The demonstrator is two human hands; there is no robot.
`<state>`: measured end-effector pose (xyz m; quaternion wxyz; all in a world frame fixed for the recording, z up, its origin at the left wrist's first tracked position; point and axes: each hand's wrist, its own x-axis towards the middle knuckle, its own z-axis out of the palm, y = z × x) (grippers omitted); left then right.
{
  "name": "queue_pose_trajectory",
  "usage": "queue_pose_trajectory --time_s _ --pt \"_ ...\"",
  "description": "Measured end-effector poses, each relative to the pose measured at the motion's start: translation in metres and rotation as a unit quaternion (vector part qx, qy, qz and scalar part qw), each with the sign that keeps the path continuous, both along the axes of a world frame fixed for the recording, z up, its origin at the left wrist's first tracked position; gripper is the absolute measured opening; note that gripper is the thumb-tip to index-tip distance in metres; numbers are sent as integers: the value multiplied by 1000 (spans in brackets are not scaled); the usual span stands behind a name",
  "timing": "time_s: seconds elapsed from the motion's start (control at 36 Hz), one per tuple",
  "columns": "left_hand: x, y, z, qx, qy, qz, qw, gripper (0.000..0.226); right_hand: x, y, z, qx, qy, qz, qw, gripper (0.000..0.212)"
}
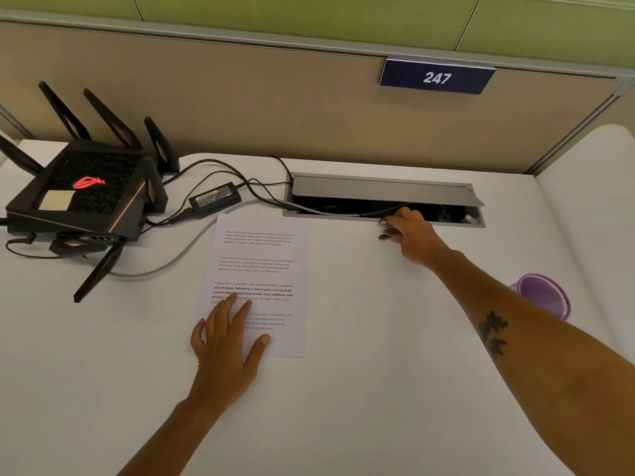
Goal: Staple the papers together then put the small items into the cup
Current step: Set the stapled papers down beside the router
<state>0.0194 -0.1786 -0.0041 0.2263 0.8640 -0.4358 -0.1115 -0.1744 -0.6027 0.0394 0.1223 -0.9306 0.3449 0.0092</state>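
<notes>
Fingers (pixel 395 223) of right hand (pixel 412 235) curled on stapler (pixel 385 229) at 1 o'clock | left hand (pixel 225 341) spread flat, pinning papers (pixel 261 262) at center | cup (pixel 544 297) at 3 o'clock | advice: grip the stapler firmly, square sheet corners before stapling

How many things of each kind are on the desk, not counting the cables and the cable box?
Printed papers, a stack under the left hand, sheet number cannot be told: 1
Stapler, mostly hidden under the right hand: 1
Purple mesh cup: 1
Black router: 1
Power adapter: 1
Total: 5
</notes>
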Motion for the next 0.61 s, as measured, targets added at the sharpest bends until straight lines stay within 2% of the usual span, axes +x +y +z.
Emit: queue_pose_trajectory --time_s 0.22,0.36,0.53,0.61 --pt "-14 9 -5 10 -19 0 1000 78 -6 1 -1 -12 -9 -4 1000 48" --pt "-24 13 -8 20 -36 -20 999 82 -15 13 0 -21 -23 -59 998 69" --pt "-48 9 -3 17 -45 -47 998 83 -39 60 -2 -26 -115 -117 986 73" --pt "-61 6 1 21 -44 -63 997 84 -55 93 -6 -38 -121 -132 983 73"
